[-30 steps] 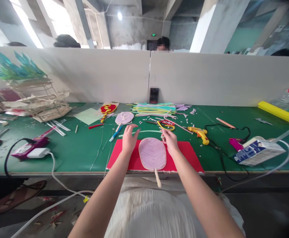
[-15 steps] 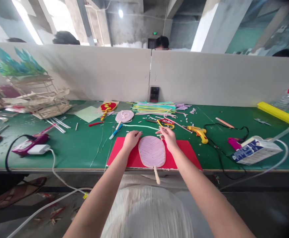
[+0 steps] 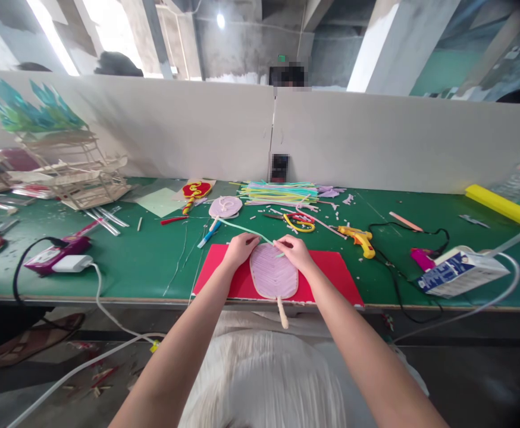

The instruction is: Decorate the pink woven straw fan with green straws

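A lilac fan (image 3: 273,273), its oval face covered in rows of fuzzy strips, lies on a red board (image 3: 331,276). Its pale handle (image 3: 282,314) sticks out past the table's front edge. My right hand (image 3: 293,251) pinches a light green pipe cleaner (image 3: 242,227) over the fan's top. The stem's short end shows below those fingers, and its long part runs back to the upper left. At the fan's upper left edge is my left hand (image 3: 241,249), fingers closed. Whether it grips the fan's rim or the stem I cannot tell.
Behind lie a bundle of pipe cleaners (image 3: 278,193), yellow-handled scissors (image 3: 299,223) and a lilac disc (image 3: 225,207). A yellow glue gun (image 3: 358,238) and a carton (image 3: 463,270) sit to the right. On the left stands a power strip (image 3: 59,255) with cables.
My right hand has picked up the green pipe cleaner from the table and brought its end over the fan's top. My left hand has shifted slightly right, its fingers still closed.
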A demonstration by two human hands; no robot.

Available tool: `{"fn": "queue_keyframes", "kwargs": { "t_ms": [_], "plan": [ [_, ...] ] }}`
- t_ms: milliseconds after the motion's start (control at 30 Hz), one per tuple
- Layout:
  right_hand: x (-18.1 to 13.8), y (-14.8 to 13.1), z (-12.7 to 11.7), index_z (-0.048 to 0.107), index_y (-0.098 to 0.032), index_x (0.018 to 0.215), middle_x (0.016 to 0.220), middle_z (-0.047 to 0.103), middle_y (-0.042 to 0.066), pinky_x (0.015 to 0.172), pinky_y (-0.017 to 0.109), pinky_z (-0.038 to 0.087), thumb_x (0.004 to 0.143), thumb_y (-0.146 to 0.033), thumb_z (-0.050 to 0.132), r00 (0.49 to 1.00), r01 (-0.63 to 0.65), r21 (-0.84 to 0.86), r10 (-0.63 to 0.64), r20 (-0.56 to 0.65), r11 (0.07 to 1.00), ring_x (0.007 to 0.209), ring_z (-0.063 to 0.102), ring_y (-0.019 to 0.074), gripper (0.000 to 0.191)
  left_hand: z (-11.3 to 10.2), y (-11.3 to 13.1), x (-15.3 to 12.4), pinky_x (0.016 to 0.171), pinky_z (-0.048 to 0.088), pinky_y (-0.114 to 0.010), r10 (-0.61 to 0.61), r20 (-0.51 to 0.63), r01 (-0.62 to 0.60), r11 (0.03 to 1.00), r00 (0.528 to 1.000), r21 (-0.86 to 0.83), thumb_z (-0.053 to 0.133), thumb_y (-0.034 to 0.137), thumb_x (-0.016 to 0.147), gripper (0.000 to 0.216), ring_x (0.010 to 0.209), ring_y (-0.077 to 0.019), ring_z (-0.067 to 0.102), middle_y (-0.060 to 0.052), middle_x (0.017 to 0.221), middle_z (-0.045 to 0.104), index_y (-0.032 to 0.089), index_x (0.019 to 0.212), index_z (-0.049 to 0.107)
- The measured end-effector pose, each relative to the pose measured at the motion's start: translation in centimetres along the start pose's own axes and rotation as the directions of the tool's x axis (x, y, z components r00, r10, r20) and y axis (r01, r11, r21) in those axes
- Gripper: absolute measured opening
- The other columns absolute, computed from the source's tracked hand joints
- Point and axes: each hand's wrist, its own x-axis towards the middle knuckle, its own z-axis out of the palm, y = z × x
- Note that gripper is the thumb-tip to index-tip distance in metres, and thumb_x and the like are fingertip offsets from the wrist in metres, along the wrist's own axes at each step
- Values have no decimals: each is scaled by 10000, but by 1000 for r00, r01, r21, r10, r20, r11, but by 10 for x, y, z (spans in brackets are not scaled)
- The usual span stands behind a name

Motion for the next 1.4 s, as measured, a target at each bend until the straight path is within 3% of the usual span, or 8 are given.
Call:
{"fn": "queue_keyframes", "kwargs": {
  "t_ms": [167, 267, 367, 467, 767, 967, 1133, 1400],
  "plan": [
    [0, 4, -3, 648, -181, 647, 650, 644, 36, 639, 288, 419, 769, -395, 546, 993, -79, -107, 69, -96, 991, 655, 583, 180, 266, 0, -2, -1, 704, 432, -241, 51, 8, -51, 998, 999, 37, 544, 297, 768, 183, 769, -147, 576, -29, 853, 638, 194, 817, 688],
    [-1, 3, -4, 660, -179, 684, 645, 660, 38, 624, 287, 437, 767, -418, 548, 981, -139, 26, 142, -131, 990, 648, 603, 185, 276, 0, -2, -1, 718, 432, -253, 72, 23, -74, 996, 997, 59, 584, 327, 738, 162, 782, -155, 567, -25, 798, 614, 192, 745, 674],
    [-4, 0, -2, 673, -182, 739, 703, 682, 41, 642, 284, 459, 738, -418, 591, 995, -99, 153, 102, -14, 983, 684, 619, 184, 250, 0, -3, -1, 722, 436, -260, 83, 22, -84, 994, 996, 65, 608, 339, 718, 158, 802, -164, 565, -23, 805, 614, 191, 733, 663],
    [-7, -1, 2, 681, -194, 783, 738, 687, 32, 658, 282, 461, 687, -366, 656, 991, -34, 99, 21, 134, 994, 690, 612, 173, 198, 1, -3, -1, 722, 440, -257, 96, 20, -97, 994, 995, 44, 609, 312, 718, 138, 800, -161, 570, -24, 827, 624, 186, 733, 663],
    [-8, 4, 3, 651, -210, 808, 716, 640, 4, 616, 260, 423, 668, -368, 681, 986, 52, -28, -47, 159, 998, 645, 543, 140, 213, 2, -8, 1, 690, 448, -239, 90, 63, -84, 992, 994, -93, 603, 313, 714, 145, 747, -137, 581, -17, 801, 629, 178, 725, 656],
    [-7, 0, 3, 648, -187, 802, 744, 650, 24, 645, 271, 447, 671, -367, 670, 998, -21, 110, 13, 68, 994, 681, 583, 150, 224, -1, 4, -1, 700, 441, -229, 147, 15, -143, 977, 989, -159, 577, 299, 741, 144, 755, -122, 563, -20, 820, 622, 164, 761, 621],
    [-8, -5, 1, 649, -180, 801, 754, 681, 40, 695, 299, 470, 689, -386, 650, 991, -77, 209, 52, 125, 975, 723, 625, 173, 234, -3, 8, -2, 710, 443, -228, 130, 34, -124, 982, 991, -144, 571, 286, 748, 130, 752, -120, 559, -16, 820, 620, 165, 767, 612],
    [-4, -5, -2, 614, -174, 883, 677, 673, 30, 566, 251, 425, 690, -411, 637, 990, -139, 322, 125, 62, 937, 639, 604, 151, 306, 6, -4, 2, 652, 439, -242, 74, 114, -63, 993, 991, -96, 554, 266, 740, 128, 698, -136, 562, -19, 759, 631, 164, 790, 613]
  ]
}}
